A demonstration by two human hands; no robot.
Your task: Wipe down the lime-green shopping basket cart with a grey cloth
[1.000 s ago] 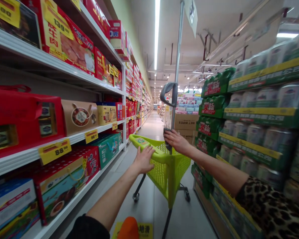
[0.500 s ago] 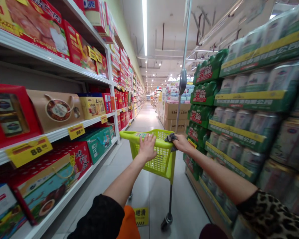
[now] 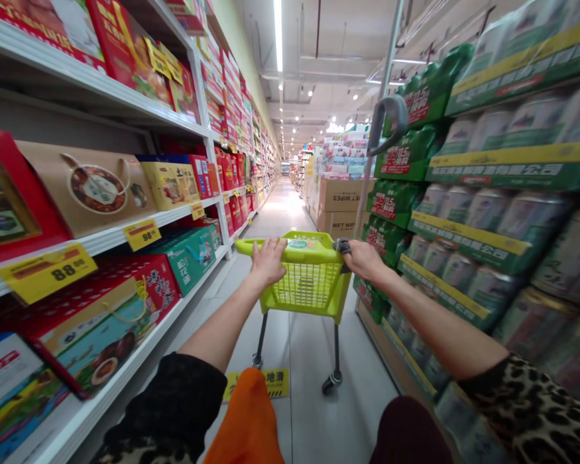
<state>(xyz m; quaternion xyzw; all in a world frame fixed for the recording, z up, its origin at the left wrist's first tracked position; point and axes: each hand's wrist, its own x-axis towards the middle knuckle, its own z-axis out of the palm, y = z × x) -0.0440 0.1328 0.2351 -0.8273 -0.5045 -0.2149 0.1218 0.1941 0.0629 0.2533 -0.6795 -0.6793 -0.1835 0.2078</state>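
Left hand (image 3: 269, 262) spread, right hand (image 3: 364, 260) curled, both reaching forward

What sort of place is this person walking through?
Probably a supermarket: the left hand and right hand push a lime-green shopping cart between priced gift boxes on shelves and stacked shrink-wrapped cans.

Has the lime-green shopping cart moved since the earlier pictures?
Yes, the cart rolled forward along the aisle; the yellow 88 price tag slid back toward the view's left edge.

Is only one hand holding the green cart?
No, the left hand and the right hand both rest on the rim of the lime-green shopping cart.
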